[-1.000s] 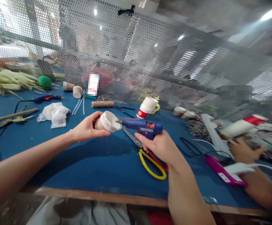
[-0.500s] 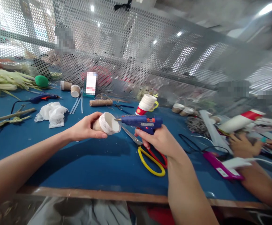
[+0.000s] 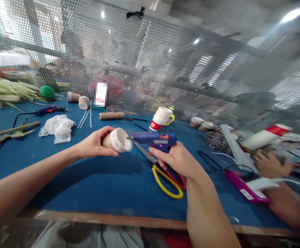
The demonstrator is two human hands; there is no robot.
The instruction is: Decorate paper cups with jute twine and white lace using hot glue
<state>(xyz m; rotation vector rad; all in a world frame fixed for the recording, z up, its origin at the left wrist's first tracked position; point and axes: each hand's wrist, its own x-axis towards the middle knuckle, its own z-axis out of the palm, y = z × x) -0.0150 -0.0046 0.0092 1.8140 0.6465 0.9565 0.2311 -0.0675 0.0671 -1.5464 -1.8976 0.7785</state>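
My left hand (image 3: 97, 142) grips a small paper cup (image 3: 117, 140), wrapped in brown twine with white lace round its rim. The cup is tilted, its mouth facing right. A blue hot glue gun (image 3: 155, 138) is in my right hand (image 3: 176, 156), its nozzle at the cup's rim; whether they touch I cannot tell. A small red light glows on the gun's side. Under the gun lie scissors (image 3: 167, 184) with one yellow and one red handle, their blades partly hidden by the gun and my right hand.
White lace (image 3: 59, 128), glue sticks (image 3: 86, 115), a twine roll (image 3: 111, 115) and stacked paper cups (image 3: 161, 117) lie beyond my hands. A second glue gun (image 3: 49, 109) is at left. At right are a purple power strip (image 3: 245, 188) and another person's hand (image 3: 272, 164). Perforated metal panels (image 3: 150, 65) stand behind.
The whole view has shifted slightly, so things sit a little lower. Both hands keep their hold, and the nozzle stays at the cup's rim.
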